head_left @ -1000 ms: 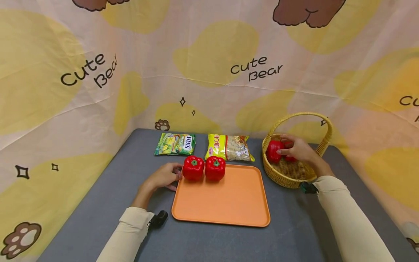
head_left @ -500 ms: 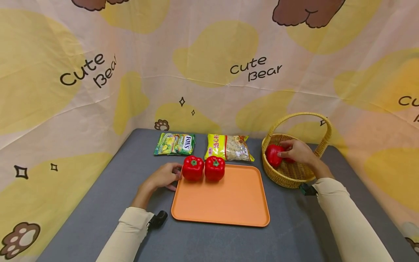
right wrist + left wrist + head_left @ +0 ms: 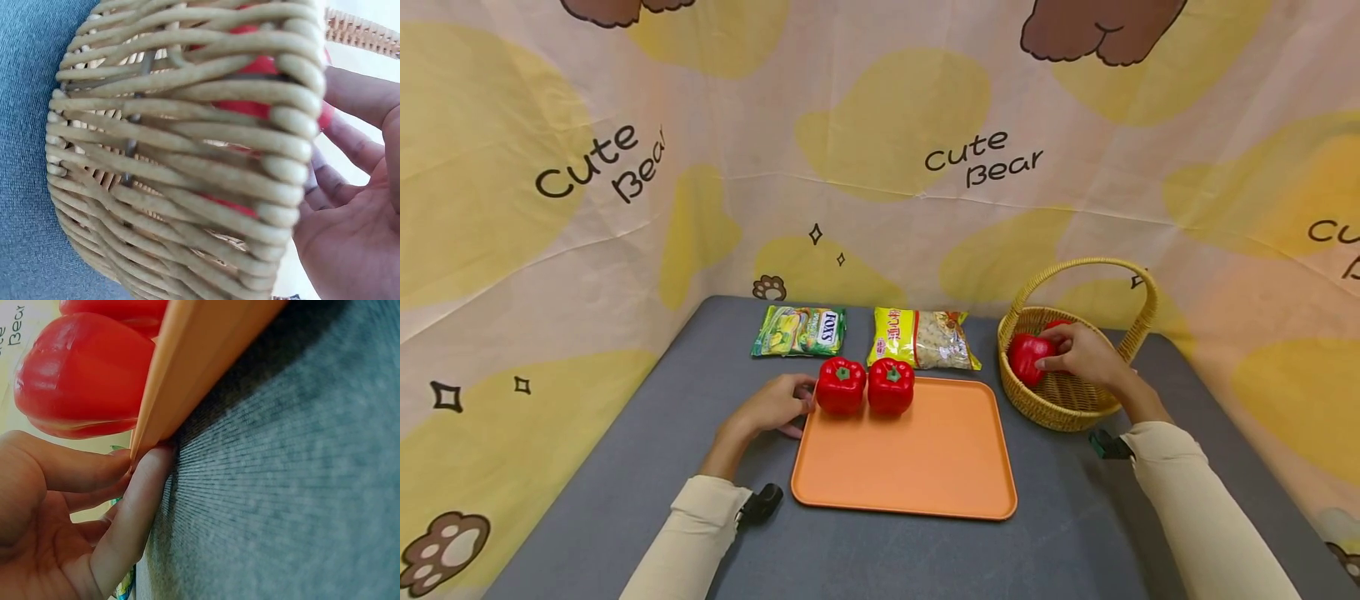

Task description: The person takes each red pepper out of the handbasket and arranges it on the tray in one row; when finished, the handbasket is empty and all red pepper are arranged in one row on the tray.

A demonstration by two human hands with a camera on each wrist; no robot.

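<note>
My left hand (image 3: 775, 404) pinches the left rim of the orange tray (image 3: 904, 454); in the left wrist view its thumb and a finger (image 3: 147, 487) close on the tray's edge (image 3: 164, 400). Two red peppers (image 3: 841, 387) (image 3: 891, 387) stand side by side at the tray's back left. My right hand (image 3: 1086, 358) is inside the wicker basket (image 3: 1052, 412), its fingers on a red pepper (image 3: 1028, 358). A second red one (image 3: 1058, 327) shows partly behind the hand. In the right wrist view the basket wall (image 3: 187, 150) hides the fingertips.
Behind the tray lie a green snack packet (image 3: 800, 331) and a yellow bag of pasta (image 3: 923, 338). The basket's tall handle (image 3: 1078, 262) arches over its opening. A patterned cloth (image 3: 880, 167) hangs behind and beside the grey table (image 3: 880, 554).
In the basket, the pepper under my right hand has tilted and shifted slightly, and the one behind is more exposed. My left hand has stayed at the tray's edge.
</note>
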